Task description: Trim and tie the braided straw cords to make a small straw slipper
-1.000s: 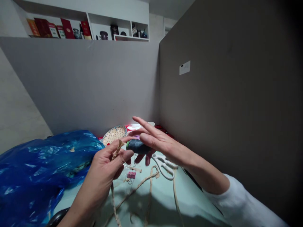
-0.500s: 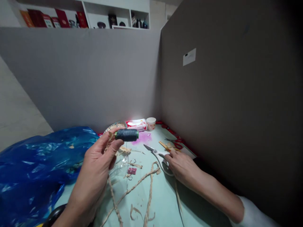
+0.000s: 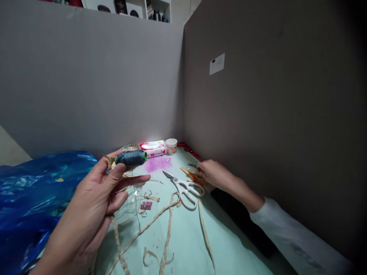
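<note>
My left hand (image 3: 91, 202) is raised over the table and pinches a dark thread spool (image 3: 130, 157) with a green core between thumb and fingers. A piece of braided straw (image 3: 117, 233) hangs down from the same hand. My right hand (image 3: 213, 173) rests at the right side of the table by the partition. Its fingers are curled over the handles of small red scissors (image 3: 191, 165), whose blades stick out to the left, beside some straw scraps (image 3: 189, 174). White scissors (image 3: 183, 187) lie open on the table just left of that hand.
Braided straw strands (image 3: 169, 217) and scraps trail across the pale green table (image 3: 229, 244). A blue plastic bag (image 3: 34, 183) fills the left. At the back are a woven basket (image 3: 129, 147), a tissue pack (image 3: 153, 148), a paper cup (image 3: 171, 145) and a pink stain (image 3: 157, 164). A pink binder clip (image 3: 146, 205) lies mid-table. Grey partitions stand behind and to the right.
My right hand left the spool, dropped to the table, then slid back toward the small scissors by the partition. My left hand keeps the spool, and the view tilted down.
</note>
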Demonstrator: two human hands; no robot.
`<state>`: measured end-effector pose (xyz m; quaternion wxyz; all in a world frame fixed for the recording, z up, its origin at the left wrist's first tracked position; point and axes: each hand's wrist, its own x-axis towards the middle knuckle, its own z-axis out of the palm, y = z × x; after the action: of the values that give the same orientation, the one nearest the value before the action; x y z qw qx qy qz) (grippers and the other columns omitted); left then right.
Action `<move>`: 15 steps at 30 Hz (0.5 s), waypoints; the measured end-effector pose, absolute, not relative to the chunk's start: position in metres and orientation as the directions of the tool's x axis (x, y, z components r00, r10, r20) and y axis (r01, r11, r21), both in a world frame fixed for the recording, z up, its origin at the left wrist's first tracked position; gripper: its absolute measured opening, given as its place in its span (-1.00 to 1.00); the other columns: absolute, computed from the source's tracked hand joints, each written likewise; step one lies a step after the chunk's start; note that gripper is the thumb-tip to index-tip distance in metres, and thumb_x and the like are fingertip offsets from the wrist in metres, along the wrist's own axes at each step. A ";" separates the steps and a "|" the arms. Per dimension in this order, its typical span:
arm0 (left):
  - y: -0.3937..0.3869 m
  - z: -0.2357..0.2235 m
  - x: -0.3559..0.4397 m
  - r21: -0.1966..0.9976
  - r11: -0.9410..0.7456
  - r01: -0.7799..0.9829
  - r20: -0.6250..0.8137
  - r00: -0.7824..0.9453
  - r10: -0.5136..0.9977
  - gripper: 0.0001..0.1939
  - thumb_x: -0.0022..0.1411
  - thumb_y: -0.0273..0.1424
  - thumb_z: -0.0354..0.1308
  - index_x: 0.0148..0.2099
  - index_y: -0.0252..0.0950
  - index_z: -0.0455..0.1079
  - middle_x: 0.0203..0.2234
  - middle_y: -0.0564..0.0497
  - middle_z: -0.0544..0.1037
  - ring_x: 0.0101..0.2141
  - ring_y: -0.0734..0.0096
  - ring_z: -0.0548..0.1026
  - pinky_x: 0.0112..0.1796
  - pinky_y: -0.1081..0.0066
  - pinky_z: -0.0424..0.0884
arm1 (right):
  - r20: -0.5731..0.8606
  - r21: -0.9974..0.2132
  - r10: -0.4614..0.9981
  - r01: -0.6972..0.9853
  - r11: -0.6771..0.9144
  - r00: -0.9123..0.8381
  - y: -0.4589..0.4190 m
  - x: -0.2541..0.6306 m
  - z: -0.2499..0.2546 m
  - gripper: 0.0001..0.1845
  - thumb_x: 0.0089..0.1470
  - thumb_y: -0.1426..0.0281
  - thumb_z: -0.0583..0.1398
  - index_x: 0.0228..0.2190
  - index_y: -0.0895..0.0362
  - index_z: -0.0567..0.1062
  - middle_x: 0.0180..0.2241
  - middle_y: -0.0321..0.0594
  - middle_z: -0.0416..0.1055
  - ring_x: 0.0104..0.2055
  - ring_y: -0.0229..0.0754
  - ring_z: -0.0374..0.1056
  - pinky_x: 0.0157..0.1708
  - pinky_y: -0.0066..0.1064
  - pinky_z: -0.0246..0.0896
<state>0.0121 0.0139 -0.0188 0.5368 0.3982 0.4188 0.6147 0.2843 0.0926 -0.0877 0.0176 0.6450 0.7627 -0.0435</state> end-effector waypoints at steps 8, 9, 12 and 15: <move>0.013 -0.018 0.012 0.966 -0.112 -0.233 0.088 -0.114 0.990 -0.78 0.15 -0.29 0.33 -0.14 -0.14 0.46 -0.43 -0.05 0.64 -0.48 0.41 0.59 -0.80 0.78 0.02 | -0.079 -0.075 0.993 0.993 0.087 -0.093 0.118 0.305 -0.115 -0.67 0.26 0.30 0.19 0.02 0.14 0.42 0.03 -0.10 0.40 -0.05 -0.06 0.42 -0.09 -0.12 0.40; 0.012 -0.018 0.013 0.965 -0.107 -0.241 0.082 -0.113 0.990 -0.77 0.13 -0.29 0.35 -0.15 -0.14 0.45 -0.40 -0.05 0.64 -0.44 0.38 0.61 -0.80 0.78 0.03 | -0.062 -0.070 0.995 0.995 0.073 -0.077 0.119 0.308 -0.116 -0.66 0.25 0.30 0.19 0.03 0.14 0.42 0.03 -0.09 0.40 -0.04 -0.06 0.42 -0.09 -0.11 0.40; 0.012 -0.015 0.015 0.958 -0.105 -0.268 0.078 -0.111 0.991 -0.76 0.12 -0.31 0.36 -0.16 -0.15 0.45 -0.26 -0.04 0.63 -0.41 0.36 0.63 -0.80 0.78 0.03 | -0.027 -0.064 0.998 0.997 0.052 -0.054 0.126 0.314 -0.118 -0.65 0.25 0.30 0.20 0.03 0.15 0.41 0.03 -0.09 0.40 -0.04 -0.05 0.42 -0.09 -0.11 0.40; 0.012 -0.015 0.015 0.960 -0.118 -0.255 0.089 -0.122 0.988 -0.79 0.15 -0.32 0.33 -0.15 -0.17 0.46 -0.21 -0.05 0.62 -0.46 0.39 0.63 -0.81 0.78 0.00 | -0.021 -0.058 0.998 0.997 0.049 -0.051 0.133 0.314 -0.118 -0.65 0.24 0.30 0.20 0.03 0.15 0.42 0.03 -0.09 0.40 -0.04 -0.05 0.42 -0.09 -0.12 0.40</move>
<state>0.0151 0.0122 -0.0151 0.5065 0.4270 0.4292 0.6140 0.3138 0.1326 -0.1184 -0.0126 0.6888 0.7243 -0.0283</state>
